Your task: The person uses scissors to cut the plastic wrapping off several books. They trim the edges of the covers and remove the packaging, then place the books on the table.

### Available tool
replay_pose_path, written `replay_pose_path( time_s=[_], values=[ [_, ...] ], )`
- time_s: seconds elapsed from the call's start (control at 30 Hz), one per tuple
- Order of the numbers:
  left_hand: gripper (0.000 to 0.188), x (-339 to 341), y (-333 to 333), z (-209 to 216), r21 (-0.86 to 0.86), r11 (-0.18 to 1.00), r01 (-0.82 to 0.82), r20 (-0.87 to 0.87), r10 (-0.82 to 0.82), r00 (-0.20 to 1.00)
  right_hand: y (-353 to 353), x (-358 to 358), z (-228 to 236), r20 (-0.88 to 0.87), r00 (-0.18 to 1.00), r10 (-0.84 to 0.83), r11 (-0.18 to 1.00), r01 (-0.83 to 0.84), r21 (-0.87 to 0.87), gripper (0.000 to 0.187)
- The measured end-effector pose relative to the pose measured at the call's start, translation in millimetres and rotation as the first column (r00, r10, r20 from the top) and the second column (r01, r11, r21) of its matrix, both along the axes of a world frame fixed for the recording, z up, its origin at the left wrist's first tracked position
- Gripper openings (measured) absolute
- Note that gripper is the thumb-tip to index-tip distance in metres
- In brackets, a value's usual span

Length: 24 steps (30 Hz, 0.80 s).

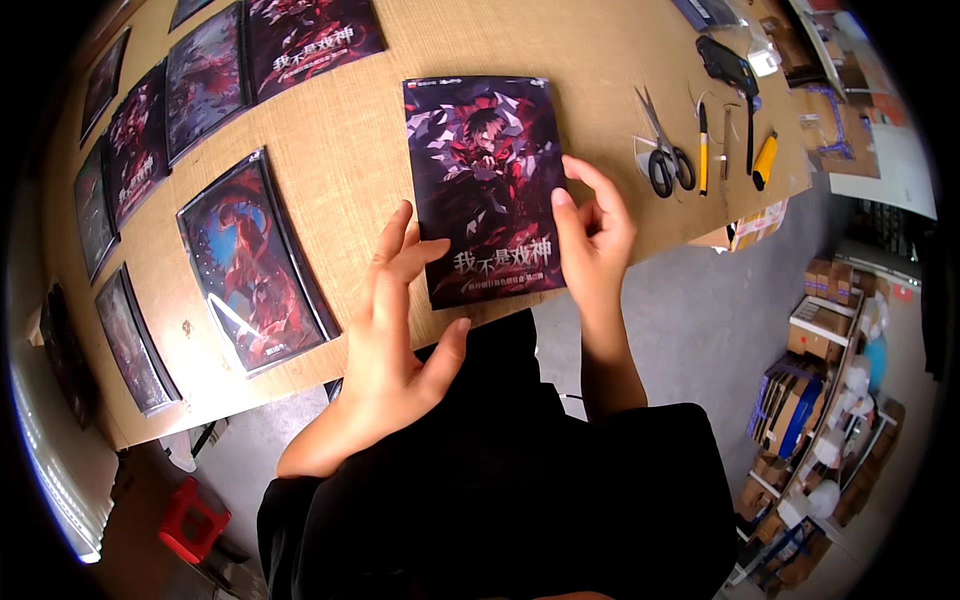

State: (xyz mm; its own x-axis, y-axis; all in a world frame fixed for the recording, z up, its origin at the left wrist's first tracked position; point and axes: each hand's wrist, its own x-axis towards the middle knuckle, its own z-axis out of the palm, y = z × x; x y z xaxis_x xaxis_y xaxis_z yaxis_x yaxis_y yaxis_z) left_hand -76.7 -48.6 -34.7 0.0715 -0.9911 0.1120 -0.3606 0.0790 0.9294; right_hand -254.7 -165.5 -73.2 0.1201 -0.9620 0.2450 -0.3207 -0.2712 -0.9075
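A flat, dark rectangular package [487, 190] with a red and purple character picture on its front is in front of me, near the table's front edge. My right hand [598, 225] pinches its right edge, thumb on the front and the other fingers curled at the side. By its lower left corner is my left hand [392, 285], open, fingers apart, with one fingertip overlapping the package's edge. Whether that finger presses on it I cannot tell. To the left lies a similar package [255, 265] with a red figure on blue, in a glossy clear sleeve.
Several more illustrated packages [207, 85] lie in rows on the left of the wooden table [350, 130]. On the right lie scissors [665, 155], a yellow pen-like tool [703, 150], a yellow-handled cutter [766, 162] and a black handheld device [727, 65]. A red stool [193, 520] stands below left.
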Motion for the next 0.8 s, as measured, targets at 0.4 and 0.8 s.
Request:
replay_pose_path(
  time_s=[0.4, 0.8],
  values=[
    [0.032, 3.5, 6.7, -8.7, 0.397, 0.900, 0.178, -0.895, 0.337, 0.292, 8.2, -12.7, 24.9, 0.417, 0.889, 0.188, 0.981, -0.187, -0.042, 0.024],
    [0.031, 36.5, 27.0, -13.9, 0.349, 0.920, 0.177, -0.895, 0.271, 0.355, -101.5, -131.6, 18.9, -0.649, 0.758, 0.071, 0.997, -0.026, 0.079, 0.027]
  ],
)
